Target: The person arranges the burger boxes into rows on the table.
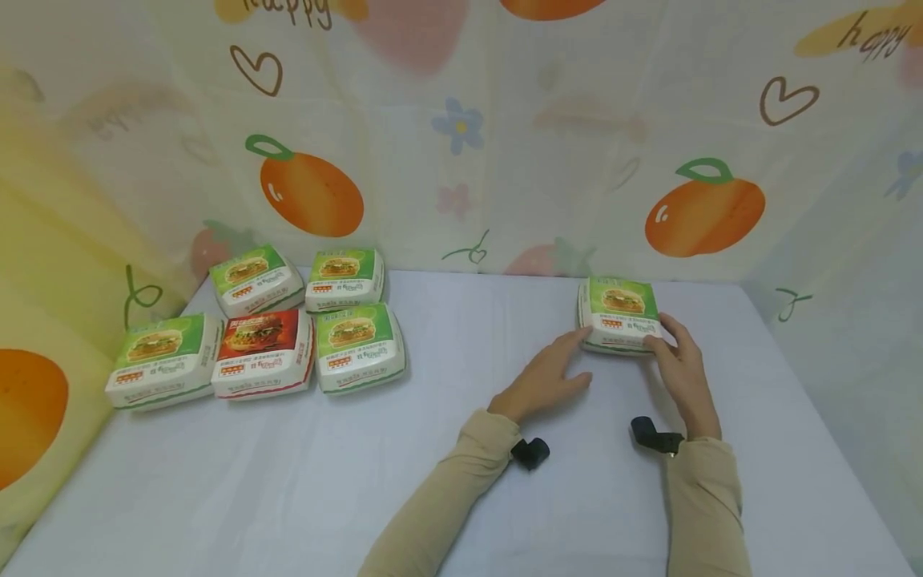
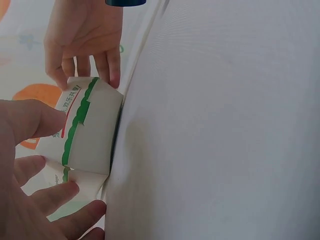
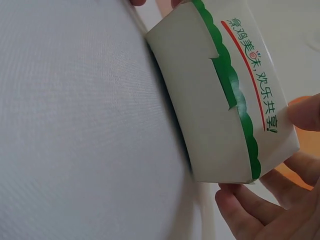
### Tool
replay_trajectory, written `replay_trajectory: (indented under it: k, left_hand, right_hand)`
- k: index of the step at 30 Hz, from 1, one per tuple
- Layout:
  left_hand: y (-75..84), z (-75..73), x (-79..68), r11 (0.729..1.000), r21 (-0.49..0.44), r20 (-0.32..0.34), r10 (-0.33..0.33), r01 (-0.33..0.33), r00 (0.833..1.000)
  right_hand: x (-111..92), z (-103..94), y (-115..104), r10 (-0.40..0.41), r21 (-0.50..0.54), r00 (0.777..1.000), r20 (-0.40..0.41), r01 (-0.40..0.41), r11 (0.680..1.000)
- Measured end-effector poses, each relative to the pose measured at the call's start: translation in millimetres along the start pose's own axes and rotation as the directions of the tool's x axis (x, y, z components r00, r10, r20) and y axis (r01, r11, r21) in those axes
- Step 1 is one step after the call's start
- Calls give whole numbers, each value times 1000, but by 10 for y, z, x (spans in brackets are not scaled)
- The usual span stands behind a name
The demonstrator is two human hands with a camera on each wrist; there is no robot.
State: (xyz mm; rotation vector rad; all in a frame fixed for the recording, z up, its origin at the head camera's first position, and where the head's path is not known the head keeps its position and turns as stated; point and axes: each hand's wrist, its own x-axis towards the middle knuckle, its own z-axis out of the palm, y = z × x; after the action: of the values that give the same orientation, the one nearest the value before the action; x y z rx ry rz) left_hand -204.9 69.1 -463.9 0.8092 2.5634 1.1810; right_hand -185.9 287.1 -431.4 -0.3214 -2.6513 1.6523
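Observation:
A green-and-white burger box (image 1: 623,316) with a burger picture on its lid lies at the back right of the table. At its left side, my left hand (image 1: 544,377) touches it with extended fingers, the thumb held apart from it. My right hand (image 1: 685,369) grips the right end, thumb at the front corner and fingers along the side. In the left wrist view, the box's white side (image 2: 92,135) with a green scalloped band shows between both hands. The right wrist view shows the right fingers (image 3: 240,212) at the end of the box.
Several burger boxes stand grouped at the back left: a red one (image 1: 263,353) among green ones (image 1: 358,346). A white cloth covers the table (image 1: 324,489). Behind it hangs a fruit-printed curtain (image 1: 404,144). Black wrist cameras (image 1: 531,453) are on both wrists.

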Motion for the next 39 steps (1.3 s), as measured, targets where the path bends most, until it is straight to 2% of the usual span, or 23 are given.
replay_trajectory:
  k: [6, 19, 35, 39]
  left_hand:
    - [46, 0, -23, 998, 41, 19, 40, -40, 999]
    - [94, -11, -49, 994, 101, 36, 46, -49, 998]
    - [48, 17, -30, 994, 88, 27, 69, -71, 997]
    - [40, 8, -23, 995, 86, 16, 53, -54, 998]
  right_hand:
    - [-30, 7, 36, 10, 3, 1000, -26, -10, 1000]
    - [-44, 24, 73, -2, 10, 999, -51, 2, 1000]
    - [-11, -3, 56, -30, 0, 999, -40, 30, 1000]
    - [13, -15, 43, -31, 1, 999, -45, 31, 1000]
